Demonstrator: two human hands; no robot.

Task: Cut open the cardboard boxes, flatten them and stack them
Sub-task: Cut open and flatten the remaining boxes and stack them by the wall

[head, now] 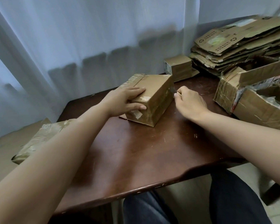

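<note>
hands: left steadies glossy taped cardboard box, right pinches blade

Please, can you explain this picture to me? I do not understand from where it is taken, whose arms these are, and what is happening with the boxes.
The camera sits on a person's head and looks down at their own arms. The left hand presses on a taped cardboard box on a brown table. The right hand holds a small cutting tool against the box's side. At the far right lies a stack of flattened boxes, with opened boxes in front of it.
</note>
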